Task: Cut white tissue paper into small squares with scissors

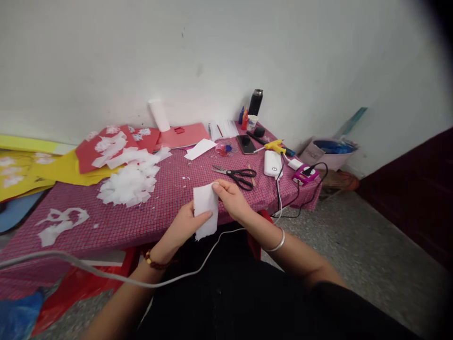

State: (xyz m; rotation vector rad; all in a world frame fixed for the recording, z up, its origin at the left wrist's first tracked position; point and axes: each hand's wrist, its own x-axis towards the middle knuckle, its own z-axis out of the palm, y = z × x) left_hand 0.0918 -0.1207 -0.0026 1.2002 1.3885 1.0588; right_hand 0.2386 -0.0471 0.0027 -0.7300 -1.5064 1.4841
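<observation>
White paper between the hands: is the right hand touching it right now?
Touching. The head view shows the right hand with its thumb laid over the upper corner of the white paper.

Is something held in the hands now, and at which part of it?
Yes, a white paper piece. The left hand grips its left side, thumb across the lower front; the right hand pinches its upper right corner.
</observation>
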